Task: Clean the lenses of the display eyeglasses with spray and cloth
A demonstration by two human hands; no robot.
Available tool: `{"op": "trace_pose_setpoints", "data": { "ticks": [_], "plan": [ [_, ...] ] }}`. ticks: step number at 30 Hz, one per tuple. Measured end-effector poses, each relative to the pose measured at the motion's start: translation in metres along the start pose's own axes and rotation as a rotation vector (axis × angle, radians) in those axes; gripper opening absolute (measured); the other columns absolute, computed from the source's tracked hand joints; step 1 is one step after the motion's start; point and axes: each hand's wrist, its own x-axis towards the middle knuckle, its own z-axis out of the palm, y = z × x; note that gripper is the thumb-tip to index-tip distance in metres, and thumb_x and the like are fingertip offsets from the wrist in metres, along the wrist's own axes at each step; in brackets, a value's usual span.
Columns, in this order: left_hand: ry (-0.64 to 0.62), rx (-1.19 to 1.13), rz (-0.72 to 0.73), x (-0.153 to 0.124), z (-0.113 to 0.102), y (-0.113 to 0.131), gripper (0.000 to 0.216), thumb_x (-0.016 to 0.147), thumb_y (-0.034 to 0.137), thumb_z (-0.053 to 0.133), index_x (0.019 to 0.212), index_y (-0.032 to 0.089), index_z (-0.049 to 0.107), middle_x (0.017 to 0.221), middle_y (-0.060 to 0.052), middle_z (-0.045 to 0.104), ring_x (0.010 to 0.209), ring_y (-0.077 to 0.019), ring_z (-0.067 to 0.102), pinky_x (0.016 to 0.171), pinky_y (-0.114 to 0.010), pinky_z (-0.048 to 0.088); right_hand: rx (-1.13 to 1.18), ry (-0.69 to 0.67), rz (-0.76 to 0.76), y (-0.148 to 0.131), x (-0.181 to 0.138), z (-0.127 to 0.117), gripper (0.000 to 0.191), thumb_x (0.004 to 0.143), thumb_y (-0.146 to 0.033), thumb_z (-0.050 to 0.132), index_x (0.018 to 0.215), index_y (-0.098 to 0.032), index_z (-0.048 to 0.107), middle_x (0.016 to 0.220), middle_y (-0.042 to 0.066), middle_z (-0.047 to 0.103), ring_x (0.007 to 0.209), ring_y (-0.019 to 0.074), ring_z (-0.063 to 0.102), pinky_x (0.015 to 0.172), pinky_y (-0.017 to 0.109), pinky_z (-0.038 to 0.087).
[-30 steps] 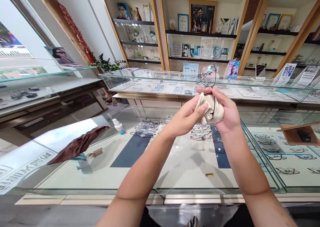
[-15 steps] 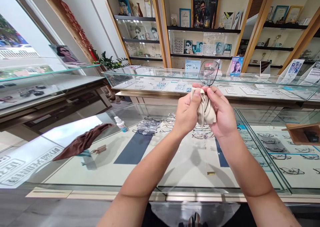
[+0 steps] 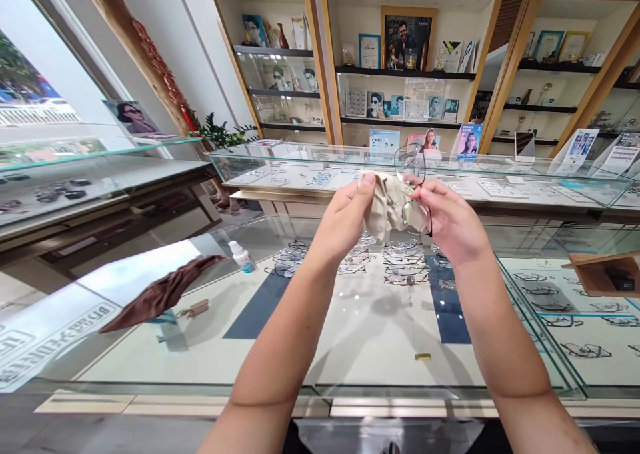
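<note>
Head view: wood-framed display cabinets (image 3: 320,61) line the back wall, and a glass-topped desk (image 3: 370,371) spans the foreground, with a second glass display case (image 3: 280,195) beyond its far edge. Beneath the desk's glass, rows of spectacle frames (image 3: 406,265) lie toward the far edge, some over navy panels (image 3: 255,311). A crumpled brown cloth (image 3: 160,291) stretches along the left edge, and a wooden tray (image 3: 597,277) holding something dark shows at the right. Raised above the desk, toward its far edge, the left hand (image 3: 345,221) has its grip closed on a cream cloth (image 3: 383,211), pinched under the thumb with the folds hanging down. Beside it, the right hand (image 3: 457,222) has its grip closed on thin-rimmed eyeglasses (image 3: 416,219), thumb and fingers pinching the frame near its middle; they are held on end, one lens above the other, clear of the desk. The lower lens overlaps the cream cloth in view, though whether they touch cannot be told. A small white bottle (image 3: 242,257) stands toward the far left corner, and a little gold-coloured plate (image 3: 423,357) lies near the front edge.
</note>
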Motion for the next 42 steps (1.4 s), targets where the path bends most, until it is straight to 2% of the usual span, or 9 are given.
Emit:
{"op": "trace_pose_setpoints", "data": {
  "ticks": [6, 12, 17, 21, 27, 30, 33, 37, 42],
  "plan": [
    [-0.049, 0.049, 0.046, -0.003, 0.003, 0.005, 0.062, 0.092, 0.078, 0.061, 0.07, 0.02, 0.058, 0.056, 0.002, 0.054, 0.048, -0.0097, 0.048, 0.046, -0.023, 0.038, -0.087, -0.108, 0.006, 0.003, -0.002, 0.004, 0.013, 0.084, -0.035, 0.08, 0.077, -0.027, 0.075, 0.088, -0.001, 0.073, 0.096, 0.0179, 0.066, 0.103, 0.037, 0.048],
    [-0.087, -0.016, 0.069, -0.002, 0.003, 0.009, 0.049, 0.086, 0.066, 0.077, 0.083, 0.019, 0.066, 0.066, 0.001, 0.063, 0.053, -0.0102, 0.052, 0.05, -0.024, 0.041, -0.027, -0.115, 0.058, 0.008, -0.001, 0.005, 0.016, 0.083, -0.037, 0.085, 0.078, -0.025, 0.075, 0.09, 0.001, 0.075, 0.087, 0.0178, 0.066, 0.092, 0.038, 0.052],
    [-0.102, -0.044, 0.085, -0.001, 0.002, 0.007, 0.04, 0.081, 0.054, 0.087, 0.091, 0.018, 0.072, 0.069, 0.0, 0.067, 0.059, -0.0109, 0.056, 0.055, -0.023, 0.046, 0.029, -0.121, 0.118, 0.008, 0.001, 0.004, 0.019, 0.074, -0.039, 0.089, 0.078, -0.024, 0.079, 0.089, 0.002, 0.077, 0.086, 0.0187, 0.067, 0.085, 0.037, 0.054],
    [-0.009, -0.056, 0.148, 0.0, 0.007, 0.0, 0.045, 0.069, 0.05, 0.096, 0.092, 0.018, 0.074, 0.071, 0.0, 0.069, 0.061, -0.0111, 0.06, 0.057, -0.022, 0.049, 0.031, -0.136, 0.137, 0.005, -0.001, 0.008, 0.019, 0.071, -0.039, 0.09, 0.077, -0.024, 0.08, 0.086, 0.002, 0.077, 0.089, 0.0189, 0.067, 0.092, 0.036, 0.053],
    [0.197, -0.02, 0.274, 0.002, 0.018, -0.004, 0.048, 0.073, 0.062, 0.089, 0.076, 0.018, 0.07, 0.06, 0.004, 0.061, 0.052, -0.0072, 0.05, 0.05, -0.02, 0.041, 0.009, -0.18, 0.153, 0.01, -0.005, 0.019, 0.019, 0.074, -0.041, 0.087, 0.079, -0.023, 0.08, 0.089, 0.002, 0.076, 0.093, 0.0189, 0.065, 0.099, 0.038, 0.049],
    [0.297, -0.01, 0.286, 0.002, 0.02, -0.005, 0.053, 0.073, 0.068, 0.087, 0.073, 0.019, 0.068, 0.057, 0.005, 0.056, 0.05, -0.0064, 0.046, 0.048, -0.02, 0.038, 0.013, -0.203, 0.149, 0.016, -0.005, 0.025, 0.02, 0.074, -0.041, 0.086, 0.08, -0.024, 0.08, 0.09, 0.002, 0.076, 0.095, 0.0191, 0.064, 0.101, 0.039, 0.048],
    [0.333, -0.025, 0.276, 0.003, 0.02, -0.007, 0.057, 0.078, 0.073, 0.08, 0.069, 0.019, 0.064, 0.054, 0.005, 0.051, 0.048, -0.0065, 0.043, 0.046, -0.021, 0.036, 0.008, -0.21, 0.141, 0.019, -0.004, 0.028, 0.02, 0.074, -0.04, 0.086, 0.082, -0.024, 0.079, 0.088, 0.001, 0.075, 0.093, 0.0184, 0.064, 0.101, 0.039, 0.048],
    [0.178, -0.079, 0.173, 0.005, 0.01, -0.007, 0.058, 0.088, 0.073, 0.07, 0.068, 0.019, 0.064, 0.052, 0.003, 0.053, 0.048, -0.0099, 0.051, 0.044, -0.023, 0.039, -0.018, -0.15, 0.119, 0.014, -0.002, 0.022, 0.018, 0.074, -0.038, 0.085, 0.079, -0.023, 0.077, 0.085, 0.001, 0.075, 0.088, 0.0174, 0.065, 0.095, 0.038, 0.05],
    [-0.101, -0.149, 0.041, 0.006, -0.01, -0.004, 0.045, 0.086, 0.063, 0.079, 0.084, 0.019, 0.072, 0.066, -0.001, 0.067, 0.059, -0.0137, 0.064, 0.051, -0.024, 0.051, -0.003, -0.096, 0.161, 0.004, -0.001, 0.01, 0.016, 0.072, -0.035, 0.085, 0.074, -0.022, 0.074, 0.081, 0.001, 0.074, 0.081, 0.0169, 0.064, 0.075, 0.032, 0.05]
  ]
}}
